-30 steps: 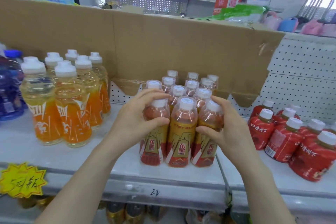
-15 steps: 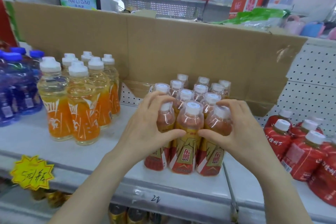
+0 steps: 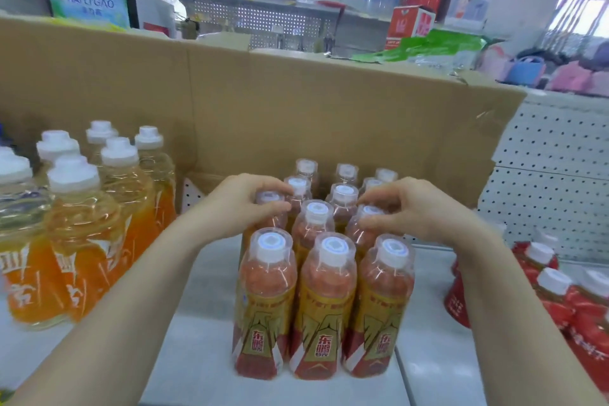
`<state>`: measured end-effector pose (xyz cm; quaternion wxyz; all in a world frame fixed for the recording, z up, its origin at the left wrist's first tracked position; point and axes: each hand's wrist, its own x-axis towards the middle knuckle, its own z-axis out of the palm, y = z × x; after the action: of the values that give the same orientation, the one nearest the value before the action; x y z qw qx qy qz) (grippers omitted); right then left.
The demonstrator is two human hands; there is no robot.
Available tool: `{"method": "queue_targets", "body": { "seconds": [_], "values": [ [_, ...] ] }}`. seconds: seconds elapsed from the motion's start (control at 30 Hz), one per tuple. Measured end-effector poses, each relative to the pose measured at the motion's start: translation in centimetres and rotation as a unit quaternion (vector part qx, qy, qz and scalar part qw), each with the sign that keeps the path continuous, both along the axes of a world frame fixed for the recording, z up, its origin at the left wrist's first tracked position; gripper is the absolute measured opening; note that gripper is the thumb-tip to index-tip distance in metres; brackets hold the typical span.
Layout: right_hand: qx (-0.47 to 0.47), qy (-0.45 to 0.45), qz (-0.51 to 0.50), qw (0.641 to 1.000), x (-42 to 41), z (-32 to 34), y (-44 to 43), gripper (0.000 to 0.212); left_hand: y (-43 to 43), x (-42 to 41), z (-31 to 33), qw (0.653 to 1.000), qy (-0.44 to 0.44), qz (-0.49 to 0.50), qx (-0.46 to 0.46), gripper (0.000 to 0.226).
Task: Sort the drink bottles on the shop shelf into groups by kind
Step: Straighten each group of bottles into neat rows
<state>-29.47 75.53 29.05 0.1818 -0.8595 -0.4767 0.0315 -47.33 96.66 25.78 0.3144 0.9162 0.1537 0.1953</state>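
Both hands have gone back one row. A second ago they clasped the outer bottles of the front row; now they sit on the row behind, and the front three stand free. View has closed in and tipped downward.

Left hand [image 3: 242, 208]: thumb and fingers curled round the capped neck of the second-row left bottle [image 3: 268, 197]. Right hand [image 3: 420, 209]: fingertips bent over the cap of the second-row right bottle [image 3: 362, 234], pinching it as far as can be seen. Hands well apart, middle column between them.

Task's thing: block of clear plastic bottles with red-and-gold labels and white caps [image 3: 324, 300], centre of frame, three columns wide, upright, packed touching, on the white metal shelf [image 3: 197, 349].

Relation that counts: each gripped bottle lies straight ahead of its own hand, long axis vertical, neither hand crossing over. Likely step: squaring up this kind's rows.

Room:
- Brown cardboard sheet [image 3: 296, 102] stands close behind the back row, so there is little give rearward.
- Tall clear bottles of orange drink [image 3: 85, 241] are at left of frame, with a bare strip of shelf between them and the block.
- Red-wrapped bottles [image 3: 557, 293] are at right, nearer the block.
- White pegboard [image 3: 553, 175] is at upper right.
- Shelf's front edge is not in view.
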Motion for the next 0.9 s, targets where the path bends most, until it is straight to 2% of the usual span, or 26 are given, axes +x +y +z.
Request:
{"method": "queue_targets", "body": {
  "seconds": [0.2,0.3,0.37,0.47,0.53,0.57,0.63,0.73,0.8,0.9],
  "values": [
    [0.000,-0.032,-0.039,0.999,0.9,0.0,-0.5,0.032,0.6,0.0,-0.5,0.999,-0.024,-0.038,-0.030,0.029],
    [-0.013,0.000,-0.042,0.999,1.1,0.4,-0.6,0.024,0.7,-0.1,-0.5,0.996,-0.010,-0.056,-0.066,0.026],
    [-0.012,0.025,-0.033,0.999,1.4,0.7,-0.4,0.028,0.7,0.0,-0.2,0.994,-0.010,-0.056,-0.089,0.022],
    [0.069,0.025,-0.037,0.997,2.1,0.9,0.8,0.028,0.9,0.8,0.2,0.988,-0.092,-0.006,-0.127,0.019],
    [0.096,0.025,-0.029,0.995,2.4,0.6,2.0,0.026,1.6,1.9,0.6,0.984,-0.139,0.041,-0.105,0.018],
    [0.091,0.030,-0.021,0.995,2.5,0.3,2.7,0.027,2.0,2.6,0.9,0.987,-0.128,0.048,-0.083,0.020],
    [0.061,0.044,-0.005,0.997,2.6,-0.3,3.8,0.035,2.7,4.0,1.3,0.997,-0.053,0.019,-0.046,0.029],
    [0.030,0.053,0.001,0.998,2.7,-0.6,4.8,0.048,3.3,5.5,1.4,0.996,0.055,-0.039,-0.067,0.038],
    [0.029,0.053,0.000,0.998,3.0,-0.5,5.0,0.047,3.6,5.6,1.1,0.993,0.053,-0.050,-0.097,0.036],
    [0.023,0.032,0.020,0.999,3.1,-0.3,5.3,0.043,4.3,4.9,0.9,0.996,0.024,-0.022,-0.086,0.034]
  ]
}}
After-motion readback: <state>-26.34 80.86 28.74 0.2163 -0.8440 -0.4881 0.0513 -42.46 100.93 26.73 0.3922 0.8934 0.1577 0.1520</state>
